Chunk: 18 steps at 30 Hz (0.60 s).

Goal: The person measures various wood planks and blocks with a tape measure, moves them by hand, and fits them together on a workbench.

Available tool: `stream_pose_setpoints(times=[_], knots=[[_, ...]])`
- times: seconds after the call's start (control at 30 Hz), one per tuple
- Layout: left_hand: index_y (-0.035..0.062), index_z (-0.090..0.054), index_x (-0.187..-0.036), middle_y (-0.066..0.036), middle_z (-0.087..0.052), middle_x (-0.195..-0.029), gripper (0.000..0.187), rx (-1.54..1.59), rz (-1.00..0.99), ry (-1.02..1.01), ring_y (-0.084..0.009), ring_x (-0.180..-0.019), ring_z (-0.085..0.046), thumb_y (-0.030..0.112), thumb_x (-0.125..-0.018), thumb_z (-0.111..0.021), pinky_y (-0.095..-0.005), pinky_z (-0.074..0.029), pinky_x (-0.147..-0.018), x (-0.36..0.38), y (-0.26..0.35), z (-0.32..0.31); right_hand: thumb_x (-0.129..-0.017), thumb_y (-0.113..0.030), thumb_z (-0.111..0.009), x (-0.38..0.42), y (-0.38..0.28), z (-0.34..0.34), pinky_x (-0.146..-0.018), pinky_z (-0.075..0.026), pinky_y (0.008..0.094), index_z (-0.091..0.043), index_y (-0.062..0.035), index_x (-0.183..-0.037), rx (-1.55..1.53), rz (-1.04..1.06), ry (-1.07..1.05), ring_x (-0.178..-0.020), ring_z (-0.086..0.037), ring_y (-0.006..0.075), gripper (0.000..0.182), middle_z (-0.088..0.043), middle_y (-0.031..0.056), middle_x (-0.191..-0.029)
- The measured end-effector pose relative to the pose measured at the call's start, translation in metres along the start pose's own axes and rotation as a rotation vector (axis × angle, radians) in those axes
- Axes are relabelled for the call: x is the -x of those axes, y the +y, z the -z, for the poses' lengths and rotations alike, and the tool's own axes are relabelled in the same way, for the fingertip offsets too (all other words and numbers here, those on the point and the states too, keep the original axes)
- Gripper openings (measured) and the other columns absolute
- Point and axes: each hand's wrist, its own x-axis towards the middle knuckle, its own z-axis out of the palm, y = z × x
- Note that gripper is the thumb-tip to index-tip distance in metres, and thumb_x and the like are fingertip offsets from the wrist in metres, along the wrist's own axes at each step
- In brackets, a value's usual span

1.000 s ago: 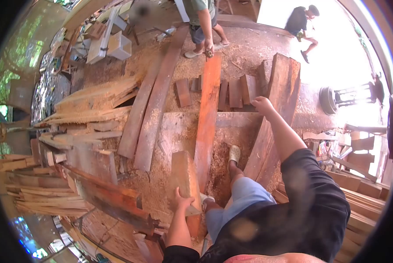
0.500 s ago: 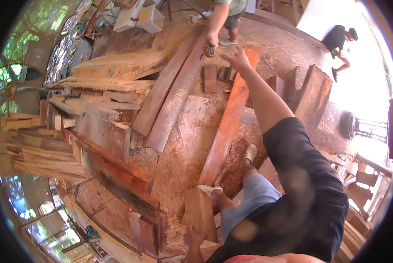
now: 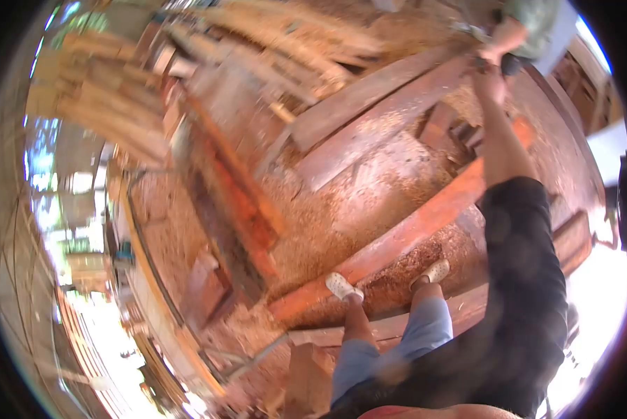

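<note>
The right hand (image 3: 491,87) meets a co-worker's hand (image 3: 500,49) near the far end of the orange-red plank (image 3: 390,246), and blur leaves me unable to tell whether its fingers grip the small dark object (image 3: 479,64) there. The person's forearm (image 3: 505,143) crosses over that plank; two brown boards (image 3: 380,126) lie left of it, and a wooden block (image 3: 308,380) stands near its close end.

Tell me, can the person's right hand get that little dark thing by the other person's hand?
Probably yes. The right hand is close beside the other person's hand, where the small dark thing shows, and nothing seems in between. It's too blurry to tell who holds it.
</note>
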Motion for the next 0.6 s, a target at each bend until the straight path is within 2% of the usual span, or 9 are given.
stream_pose_setpoints(times=[0.03,0.07,0.1,0.13,0.23,0.37,0.4,0.43,0.6], knots=[[0.0216,-0.055,-0.146,-0.013,-0.059,-0.144,0.096,0.01,0.008,-0.006,-0.034,-0.133,-0.057,0.047,-0.061,-0.092,-0.0467,-0.043,-0.114,0.004,-0.014,-0.016,-0.085,-0.059,-0.072,0.031,-0.032,0.027,-0.099,-0.054,0.0453,-0.066,-0.0124,-0.134,0.066,0.014,0.057,-0.117,-0.069,0.0326,0.067,-0.073,0.0158,-0.122],[0.0215,-0.056,-0.145,-0.013,-0.059,-0.143,0.094,0.019,0.01,-0.01,-0.034,-0.133,-0.057,0.047,-0.062,-0.091,-0.0466,-0.043,-0.114,0.008,-0.027,-0.03,-0.085,-0.062,-0.071,0.032,-0.018,0.022,-0.098,-0.053,0.0472,-0.065,-0.0164,-0.137,-0.036,0.078,0.074,-0.117,-0.069,0.0359,0.069,-0.072,0.0203,-0.123],[0.0214,-0.057,-0.144,-0.013,-0.06,-0.143,0.092,0.01,0.006,-0.01,-0.034,-0.132,-0.057,0.047,-0.063,-0.091,-0.0464,-0.043,-0.114,0.007,-0.041,-0.044,-0.085,-0.061,-0.072,0.036,-0.022,0.03,-0.096,-0.054,0.0485,-0.065,-0.0162,-0.137,0.122,0.015,-0.009,-0.115,-0.068,0.0394,0.069,-0.071,0.0229,-0.122],[0.0213,-0.058,-0.143,-0.013,-0.06,-0.142,0.09,0.002,-0.012,-0.002,-0.034,-0.132,-0.057,0.047,-0.064,-0.09,-0.0462,-0.043,-0.115,0.005,-0.05,-0.057,-0.086,-0.058,-0.073,0.038,-0.006,0.032,-0.094,-0.055,0.0485,-0.064,-0.0131,-0.136,0.038,0.182,-0.052,-0.114,-0.068,0.0414,0.068,-0.071,0.0229,-0.121],[0.0202,-0.062,-0.139,-0.014,-0.061,-0.141,0.077,0.061,-0.011,-0.009,-0.0345,-0.132,-0.057,0.048,-0.07,-0.084,-0.0465,-0.043,-0.114,0.001,-0.064,-0.092,-0.105,-0.025,-0.046,0.063,0.056,0.03,-0.068,-0.06,0.0442,-0.053,-0.0233,-0.144,1.061,0.622,-0.307,-0.096,-0.072,0.0357,0.04,-0.072,0.0176,-0.105],[0.0164,-0.071,-0.126,-0.016,-0.064,-0.139,0.053,0.347,0.078,-0.122,-0.0366,-0.133,-0.058,0.053,-0.089,-0.063,-0.049,-0.044,-0.113,-0.023,-0.059,-0.131,-0.1,-0.025,-0.054,0.142,0.209,0.048,-0.068,-0.058,0.0523,-0.065,-0.0095,-0.11,1.0,1.002,-0.322,-0.081,-0.07,0.0387,0.021,-0.069,0.0215,-0.095],[0.0154,-0.074,-0.123,-0.016,-0.064,-0.139,0.051,0.415,0.084,-0.142,-0.0371,-0.133,-0.058,0.054,-0.093,-0.058,-0.0496,-0.044,-0.112,-0.031,-0.058,-0.135,-0.097,-0.043,-0.056,0.17,0.206,0.06,-0.078,-0.056,0.0571,-0.068,0.0045,-0.102,0.87,0.752,-0.454,-0.089,-0.073,0.0408,0.05,-0.074,0.0251,-0.093],[0.0145,-0.076,-0.12,-0.017,-0.065,-0.138,0.051,0.49,0.087,-0.165,-0.0376,-0.133,-0.058,0.055,-0.098,-0.053,-0.0502,-0.045,-0.112,-0.038,-0.056,-0.134,-0.093,-0.042,-0.059,0.229,0.119,0.113,-0.084,-0.057,0.0539,-0.07,0.0063,-0.107,0.673,0.173,-0.521,-0.096,-0.072,0.0436,0.051,-0.074,0.0272,-0.099],[0.0163,-0.069,-0.129,-0.017,-0.06,-0.144,0.057,0.518,0.149,-0.168,-0.0378,-0.136,-0.056,0.059,-0.093,-0.059,-0.0507,-0.045,-0.112,-0.087,-0.09,-0.135,-0.095,-0.047,-0.055,0.327,0.084,0.191,-0.092,-0.057,0.0492,-0.075,0.0034,-0.112,0.75,0.058,-0.643,-0.106,-0.072,0.0426,0.057,-0.073,0.0304,-0.109]])
